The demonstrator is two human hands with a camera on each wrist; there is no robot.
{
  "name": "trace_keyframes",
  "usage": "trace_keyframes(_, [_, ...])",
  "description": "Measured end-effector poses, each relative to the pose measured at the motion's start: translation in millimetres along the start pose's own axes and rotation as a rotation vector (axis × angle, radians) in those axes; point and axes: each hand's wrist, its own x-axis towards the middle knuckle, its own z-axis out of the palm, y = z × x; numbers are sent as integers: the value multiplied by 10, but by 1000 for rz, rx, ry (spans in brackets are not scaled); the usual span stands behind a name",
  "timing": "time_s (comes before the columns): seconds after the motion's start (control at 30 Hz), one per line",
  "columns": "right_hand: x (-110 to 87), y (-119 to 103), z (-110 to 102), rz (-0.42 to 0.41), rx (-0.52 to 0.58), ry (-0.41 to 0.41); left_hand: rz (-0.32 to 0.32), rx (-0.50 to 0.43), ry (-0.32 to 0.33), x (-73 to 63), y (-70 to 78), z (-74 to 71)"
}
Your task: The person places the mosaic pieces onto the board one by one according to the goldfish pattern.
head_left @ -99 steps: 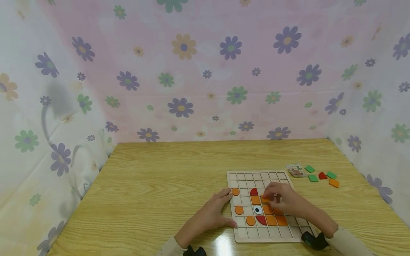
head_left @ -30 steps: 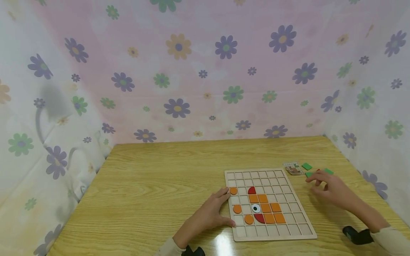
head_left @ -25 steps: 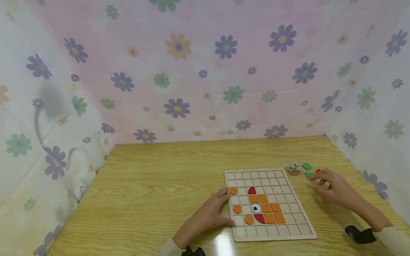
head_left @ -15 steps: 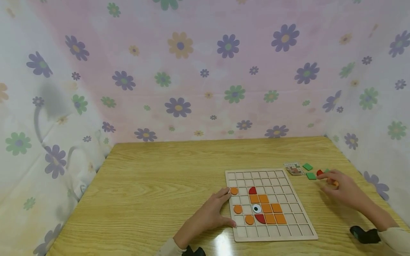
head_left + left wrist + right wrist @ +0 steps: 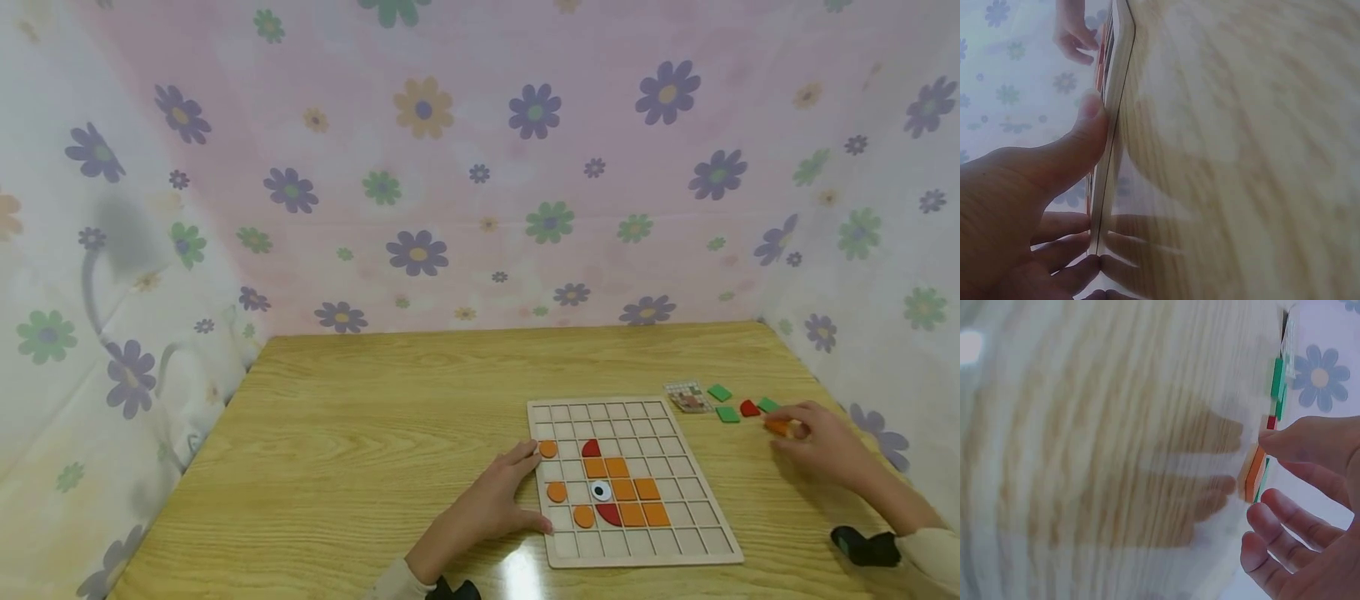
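Note:
A wooden grid board (image 5: 693,467) lies on the table with orange squares (image 5: 624,489), orange discs (image 5: 548,449), red quarter-round tiles (image 5: 592,449) and a round eye tile (image 5: 601,491) in its cells. My left hand (image 5: 495,500) rests along the board's left edge, thumb and fingers spread; in the left wrist view the thumb (image 5: 1088,128) touches the rim. My right hand (image 5: 825,446) is at a loose orange tile (image 5: 777,427) right of the board. Its index finger and thumb are beside that tile, which lies on the table (image 5: 1254,475). No firm pinch shows.
Near the orange tile lie green tiles (image 5: 727,414) and a red quarter-round tile (image 5: 749,408). A small picture card (image 5: 688,397) lies just past the board's upper right corner. Flowered cloth (image 5: 465,167) hangs behind the table (image 5: 360,433) and at both sides.
My right hand has left the board, where another orange square now lies flat, and moved right over the loose tiles to the orange one. My left hand has stayed at the board's edge.

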Motion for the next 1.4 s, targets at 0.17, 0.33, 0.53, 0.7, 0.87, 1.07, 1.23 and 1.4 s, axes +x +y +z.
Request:
trace_keyframes(0.17, [-12,53,11,46,24,-33,-2,-4,-1,-14,12,-9])
trace_keyframes(0.33, [14,55,5,67,27,-22,-2,1,0,-17,25,-15])
trace_keyframes(0.53, [53,76,-21,126,21,-45,10,6,-2,-23,24,-2])
trace_keyframes(0.7, [52,94,11,116,29,-36,16,10,-2,-23,17,5])
trace_keyframes(0.87, [59,65,37,94,62,-34,18,8,-2,-17,10,-3])
trace_keyframes(1.07, [94,-12,49,65,76,-81,14,9,2,-18,27,-24])
trace_keyframes(1.23, [107,-147,76,-1,118,-91,10,20,0,-20,31,-26])
trace_keyframes(1.4, [118,-296,94,-91,146,-65,8,15,-2,-13,32,-20])
